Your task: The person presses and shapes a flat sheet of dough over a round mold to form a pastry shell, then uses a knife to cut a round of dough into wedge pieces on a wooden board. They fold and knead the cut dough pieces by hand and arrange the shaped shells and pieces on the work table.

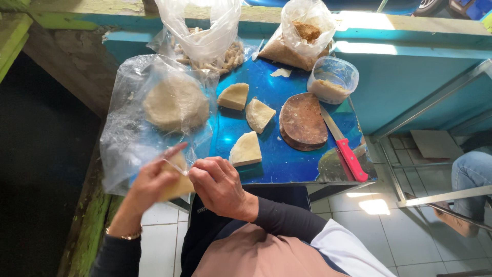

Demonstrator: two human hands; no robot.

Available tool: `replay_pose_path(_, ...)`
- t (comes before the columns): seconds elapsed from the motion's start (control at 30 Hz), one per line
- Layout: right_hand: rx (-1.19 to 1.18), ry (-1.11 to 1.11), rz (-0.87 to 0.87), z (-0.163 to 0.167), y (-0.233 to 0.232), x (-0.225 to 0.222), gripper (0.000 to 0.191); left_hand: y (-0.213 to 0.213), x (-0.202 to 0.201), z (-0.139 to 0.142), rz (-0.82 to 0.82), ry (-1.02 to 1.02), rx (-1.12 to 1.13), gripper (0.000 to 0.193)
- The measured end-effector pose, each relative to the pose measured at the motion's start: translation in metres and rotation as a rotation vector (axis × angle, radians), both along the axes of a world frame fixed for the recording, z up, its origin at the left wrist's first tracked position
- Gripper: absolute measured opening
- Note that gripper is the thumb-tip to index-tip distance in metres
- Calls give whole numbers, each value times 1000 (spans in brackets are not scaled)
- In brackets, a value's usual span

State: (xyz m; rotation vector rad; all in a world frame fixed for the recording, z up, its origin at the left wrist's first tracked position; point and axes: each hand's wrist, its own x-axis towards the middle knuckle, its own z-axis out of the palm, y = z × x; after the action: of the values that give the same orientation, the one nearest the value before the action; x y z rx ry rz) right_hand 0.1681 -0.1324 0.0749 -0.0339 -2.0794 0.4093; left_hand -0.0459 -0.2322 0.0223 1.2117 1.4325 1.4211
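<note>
Teal wall (410, 66) fills the background, sunlight striping its ledge, and pale floor tiles (410, 236) run below on the right, where another person's jeans-clad leg (469, 177) shows behind a metal frame. Centre stage is the glossy blue tabletop (287, 159), crowded. On its left sits a big clear plastic bag (128, 133) with a round pale cake (174, 102) inside. Behind are two more bags, one of small pale pieces (215, 56), one of brown crumbs (302, 41), plus a plastic tub (333, 79). A dark round wooden board (303, 122) lies beside a red-handled knife (344, 146). Three pale wedges (246, 150) rest mid-table. At the near edge, the left hand (151, 182) pinches a small bagged wedge (177, 182), and the right hand (220, 187) closes its fingers on that same piece.
</note>
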Motion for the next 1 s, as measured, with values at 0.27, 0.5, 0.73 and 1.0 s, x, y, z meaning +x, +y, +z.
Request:
replay_pose_path(0.27,31,-21,14,-9,1,5,29,81,-25,-18,-202,-398,16,55)
replay_pose_path(0.5,98,-98,-15,-17,-2,9,27,103,-21,-13,-284,112,-62,64)
replay_pose_path(0.73,136,-96,1,-25,-3,12,26,129,-26,-24,-143,665,271,67)
replay_pose_path(1.0,120,-116,25,-24,-3,13,25,143,-16,-10,-76,665,107,70)
